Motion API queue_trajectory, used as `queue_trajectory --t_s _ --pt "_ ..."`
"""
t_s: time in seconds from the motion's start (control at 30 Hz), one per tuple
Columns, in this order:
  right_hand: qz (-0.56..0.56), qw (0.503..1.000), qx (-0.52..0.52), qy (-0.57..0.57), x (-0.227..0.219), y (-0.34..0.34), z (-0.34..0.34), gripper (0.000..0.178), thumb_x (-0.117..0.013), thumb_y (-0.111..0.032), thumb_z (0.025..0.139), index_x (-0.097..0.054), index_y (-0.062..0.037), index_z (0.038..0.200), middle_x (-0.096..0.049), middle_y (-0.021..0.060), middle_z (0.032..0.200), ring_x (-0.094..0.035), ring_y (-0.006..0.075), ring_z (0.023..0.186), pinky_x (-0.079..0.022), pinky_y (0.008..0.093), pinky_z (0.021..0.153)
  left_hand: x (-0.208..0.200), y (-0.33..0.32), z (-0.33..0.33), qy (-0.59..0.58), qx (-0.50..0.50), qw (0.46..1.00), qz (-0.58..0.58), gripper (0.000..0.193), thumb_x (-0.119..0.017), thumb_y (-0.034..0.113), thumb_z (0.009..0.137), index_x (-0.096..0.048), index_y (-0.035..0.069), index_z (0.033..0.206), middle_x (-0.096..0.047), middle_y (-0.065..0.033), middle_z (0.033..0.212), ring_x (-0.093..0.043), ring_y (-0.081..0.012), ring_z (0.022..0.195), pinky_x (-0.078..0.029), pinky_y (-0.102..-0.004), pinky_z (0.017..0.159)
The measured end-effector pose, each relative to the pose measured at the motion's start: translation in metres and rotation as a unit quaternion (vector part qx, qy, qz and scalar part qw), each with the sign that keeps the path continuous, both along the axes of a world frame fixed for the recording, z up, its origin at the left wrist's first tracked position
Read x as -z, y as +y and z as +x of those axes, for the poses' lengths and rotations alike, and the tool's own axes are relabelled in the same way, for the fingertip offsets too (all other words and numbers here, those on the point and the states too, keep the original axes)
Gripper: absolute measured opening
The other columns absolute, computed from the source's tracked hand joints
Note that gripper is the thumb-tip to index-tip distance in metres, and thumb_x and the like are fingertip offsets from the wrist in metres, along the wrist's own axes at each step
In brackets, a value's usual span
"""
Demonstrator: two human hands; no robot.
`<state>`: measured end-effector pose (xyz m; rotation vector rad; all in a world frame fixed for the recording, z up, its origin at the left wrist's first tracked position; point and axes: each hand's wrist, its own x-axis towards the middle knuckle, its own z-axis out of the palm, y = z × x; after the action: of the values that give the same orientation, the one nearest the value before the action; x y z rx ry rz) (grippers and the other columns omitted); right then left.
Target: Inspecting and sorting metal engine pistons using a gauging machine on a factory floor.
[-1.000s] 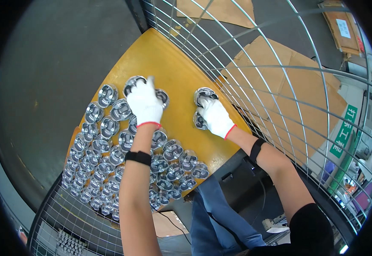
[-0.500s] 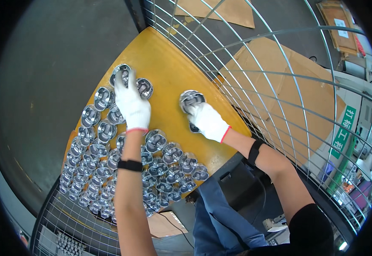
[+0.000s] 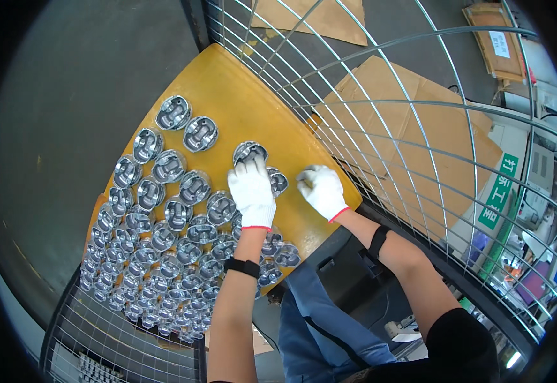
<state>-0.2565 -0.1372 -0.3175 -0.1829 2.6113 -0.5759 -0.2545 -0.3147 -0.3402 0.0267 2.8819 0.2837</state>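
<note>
My left hand [image 3: 251,188], in a white knitted glove with a red cuff edge, reaches over the yellow board. Its fingers are closed on the near side of a silver metal piston [image 3: 250,151] whose hollow underside faces up. Just to the right of that hand another piston [image 3: 278,182] stands on the board, partly covered by the glove. My right hand [image 3: 321,190], gloved the same way, is a little further right over the board. Its fingers are curled in, with nothing visible in them. At the far left are two pistons, one silver piston [image 3: 174,113] and its neighbour [image 3: 200,134].
Many pistons [image 3: 177,213] stand close together over the left and near parts of the yellow board [image 3: 240,83]. A wire mesh fence [image 3: 368,108] runs along the right edge, with cardboard [image 3: 412,140] beyond it. A black bin-like object [image 3: 348,274] is below the board's near edge.
My left hand has left the far-left piston and come right, onto a piston. My right hand has let go of the piston it gripped and drawn off to the right.
</note>
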Motion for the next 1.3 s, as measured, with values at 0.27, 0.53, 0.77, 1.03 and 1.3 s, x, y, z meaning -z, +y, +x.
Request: queue_trajectory --t_s 0.27,0.53,0.77,1.03,1.3 --pt "0.234 0.957 -0.042 -0.167 0.024 -0.001 -0.014 0.039 -0.068 -0.034 0.077 -0.065 -0.0023 0.100 -0.062 0.0202 0.106 -0.062 0.0332 0.099 -0.050 0.0411 0.082 -0.007 0.008 -0.028 -0.033 0.018 0.998 0.050 0.052 -0.074 0.027 0.065 -0.059 0.011 0.112 -0.061 -0.0069 0.101 -0.055 -0.0236 0.100 -0.040 -0.0404 0.084" --pt "0.250 0.943 -0.096 -0.198 0.022 -0.004 -0.022 0.042 -0.066 -0.036 0.079 -0.063 -0.0030 0.104 -0.061 0.0189 0.110 -0.061 0.0314 0.100 -0.051 0.0409 0.083 -0.019 -0.010 -0.126 0.069 -0.056 0.996 0.004 0.047 -0.073 0.032 0.068 -0.062 0.012 0.109 -0.062 -0.0087 0.102 -0.057 -0.0259 0.099 -0.040 -0.0424 0.084" --pt "0.252 0.942 -0.110 -0.194 0.023 0.001 -0.021 0.043 -0.067 -0.036 0.078 -0.061 -0.0022 0.104 -0.061 0.0196 0.109 -0.061 0.0321 0.101 -0.050 0.0406 0.083 -0.020 -0.038 -0.189 -0.033 -0.091 0.985 -0.143 0.042 -0.065 0.036 0.080 -0.060 0.016 0.117 -0.062 -0.0044 0.115 -0.056 -0.0192 0.114 -0.042 -0.0374 0.087" --pt "0.230 0.952 -0.091 -0.181 0.023 -0.004 -0.018 0.040 -0.069 -0.032 0.075 -0.063 -0.0033 0.102 -0.061 0.0190 0.109 -0.061 0.0327 0.103 -0.051 0.0405 0.085 -0.033 -0.048 -0.117 0.196 -0.137 0.971 0.000 0.063 -0.067 0.034 0.080 -0.047 0.005 0.133 -0.051 -0.0195 0.130 -0.047 -0.0364 0.123 -0.037 -0.0484 0.100" --pt "0.195 0.974 0.054 -0.104 0.006 -0.012 0.038 0.040 -0.071 -0.024 0.071 -0.061 -0.0065 0.106 -0.061 0.0175 0.111 -0.060 0.0325 0.107 -0.050 0.0419 0.087 -0.106 -0.022 0.253 -0.075 -0.134 0.984 0.093 0.074 -0.070 0.036 0.075 -0.042 0.001 0.134 -0.049 -0.0280 0.127 -0.048 -0.0453 0.115 -0.035 -0.0548 0.099"
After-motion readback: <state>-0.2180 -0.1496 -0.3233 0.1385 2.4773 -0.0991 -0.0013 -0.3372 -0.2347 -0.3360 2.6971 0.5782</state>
